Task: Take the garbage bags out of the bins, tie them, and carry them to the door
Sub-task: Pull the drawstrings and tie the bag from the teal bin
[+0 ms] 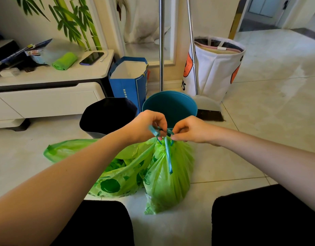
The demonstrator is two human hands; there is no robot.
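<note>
Tying stage. Below the grip, soft, light green bag (168,176) stands on the floor. Left hand (146,126) and right hand (190,129) pinch its blue drawstring (168,157) at the gathered neck, likely the best hold. Beyond: teal bin (171,105), black bin (107,114).

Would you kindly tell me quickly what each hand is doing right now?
Left hand: closed, pinching the blue drawstring of the green garbage bag.
Right hand: closed, pinching the same drawstring at the bag's neck.

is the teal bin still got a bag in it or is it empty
Empty, as far as shows: the teal bin stands upright with bare inner walls and no liner over its rim. Its bottom is hidden behind the hands.
</note>
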